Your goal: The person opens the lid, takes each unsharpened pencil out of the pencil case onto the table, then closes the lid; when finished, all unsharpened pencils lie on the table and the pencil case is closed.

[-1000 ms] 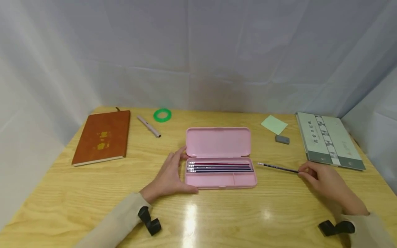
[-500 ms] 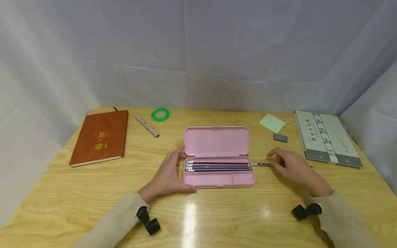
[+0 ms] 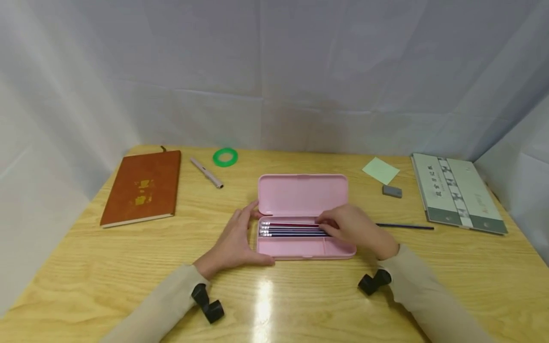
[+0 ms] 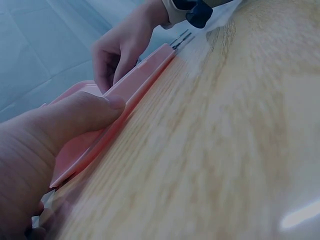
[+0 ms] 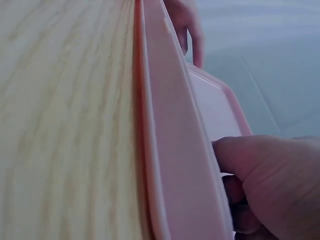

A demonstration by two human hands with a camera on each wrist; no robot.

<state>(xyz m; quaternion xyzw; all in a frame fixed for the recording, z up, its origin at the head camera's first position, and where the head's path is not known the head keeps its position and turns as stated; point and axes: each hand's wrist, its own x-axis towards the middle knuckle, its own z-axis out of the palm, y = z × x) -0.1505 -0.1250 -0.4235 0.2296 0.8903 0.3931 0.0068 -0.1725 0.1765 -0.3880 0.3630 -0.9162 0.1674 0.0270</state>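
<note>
Right hand [image 3: 358, 231] hides pencils' [image 3: 291, 230] right ends; grasp unclear.

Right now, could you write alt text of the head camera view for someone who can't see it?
A person's right hand reaches into an open pink pencil case holding pencils, while the left hand steadies its left end. One loose pencil lies on the wooden table to the right.

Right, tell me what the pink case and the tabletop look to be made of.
Pink case: apparently moulded plastic, matte; even colour, rounded corners, thin lipped rim. Table: wood or a wood-look laminate, I can't tell which, glossy; pale grain lines and bright lamp reflections.
</note>
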